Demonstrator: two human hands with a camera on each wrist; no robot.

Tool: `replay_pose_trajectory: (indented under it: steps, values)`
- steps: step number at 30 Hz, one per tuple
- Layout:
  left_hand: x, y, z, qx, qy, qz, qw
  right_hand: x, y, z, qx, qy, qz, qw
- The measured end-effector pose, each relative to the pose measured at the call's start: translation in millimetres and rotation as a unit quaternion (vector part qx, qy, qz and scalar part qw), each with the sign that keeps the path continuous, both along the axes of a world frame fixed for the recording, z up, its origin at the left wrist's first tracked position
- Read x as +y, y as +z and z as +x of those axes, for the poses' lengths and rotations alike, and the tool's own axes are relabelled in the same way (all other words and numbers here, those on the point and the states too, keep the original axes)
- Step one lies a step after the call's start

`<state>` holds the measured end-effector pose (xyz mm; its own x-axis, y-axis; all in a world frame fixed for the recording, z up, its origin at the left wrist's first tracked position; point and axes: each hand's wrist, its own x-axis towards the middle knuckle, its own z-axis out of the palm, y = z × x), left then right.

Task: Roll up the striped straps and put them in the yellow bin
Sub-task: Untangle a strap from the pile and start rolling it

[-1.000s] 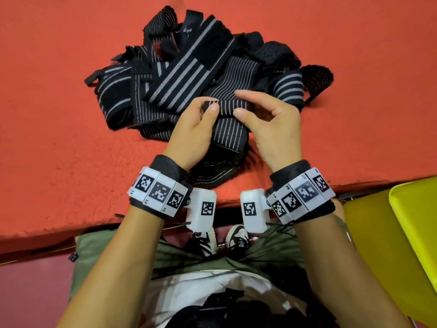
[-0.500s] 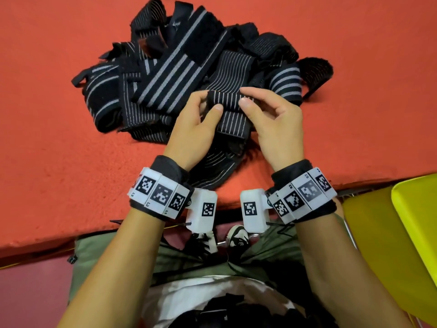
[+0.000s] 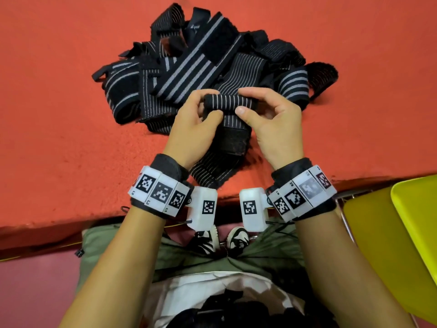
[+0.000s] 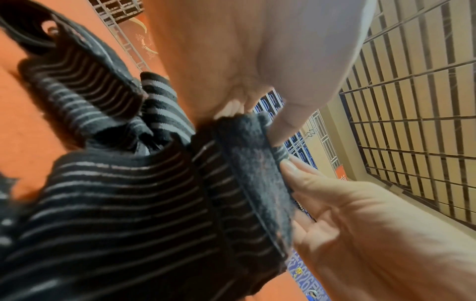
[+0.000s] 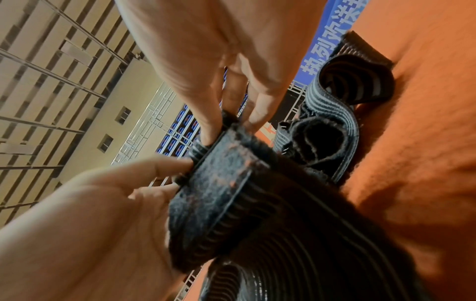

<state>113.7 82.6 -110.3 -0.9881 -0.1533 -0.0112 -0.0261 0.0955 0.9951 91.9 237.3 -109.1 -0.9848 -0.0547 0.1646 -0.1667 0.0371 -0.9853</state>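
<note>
A black strap with thin white stripes (image 3: 228, 102) has its far end rolled into a short tube, held a little above the table. My left hand (image 3: 211, 102) pinches the roll's left end between thumb and fingers. My right hand (image 3: 243, 101) pinches the right end the same way. The unrolled tail (image 3: 212, 171) trails toward me over the table edge. In the left wrist view the roll (image 4: 252, 173) shows its fuzzy fastener patch, as it does in the right wrist view (image 5: 219, 183). The yellow bin (image 3: 413, 209) stands low at my right.
A loose pile of several more striped straps (image 3: 189, 67) lies just beyond my hands on the orange-red felt table (image 3: 59, 114). The table's near edge runs just under my wrists. My legs and shoes (image 3: 234, 240) are below it.
Both hands have turned the strap's end over toward me, so the flat pinched end has become a rolled tube. The hands stay in much the same place in front of the pile.
</note>
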Motion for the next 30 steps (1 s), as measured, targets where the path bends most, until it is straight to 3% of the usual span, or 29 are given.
replay_pose_trajectory:
  steps: [4, 12, 16, 22, 27, 30]
  values:
    - [0, 2, 7, -0.026, -0.004, -0.017, 1.0, -4, 1, 3, -0.004, -0.004, -0.011, 1.0]
    - [-12, -3, 14, 0.016, 0.011, -0.068, 0.997, -17, -5, 10, -0.066, -0.007, 0.024, 0.998]
    - [-11, 1, 16, 0.035, -0.022, -0.059, 0.997, -15, -8, 12, -0.04, -0.015, 0.072, 0.996]
    - [-9, 1, 10, -0.064, -0.018, -0.055, 0.996, -3, -5, 9, 0.009, 0.01, 0.028, 1.0]
    - [-9, 4, 5, -0.041, -0.011, -0.08, 0.996, -2, -3, 8, 0.002, 0.028, 0.005, 1.0]
    - [-8, 8, 4, 0.003, -0.036, -0.053, 0.998, -2, 1, 7, -0.014, 0.045, -0.012, 0.999]
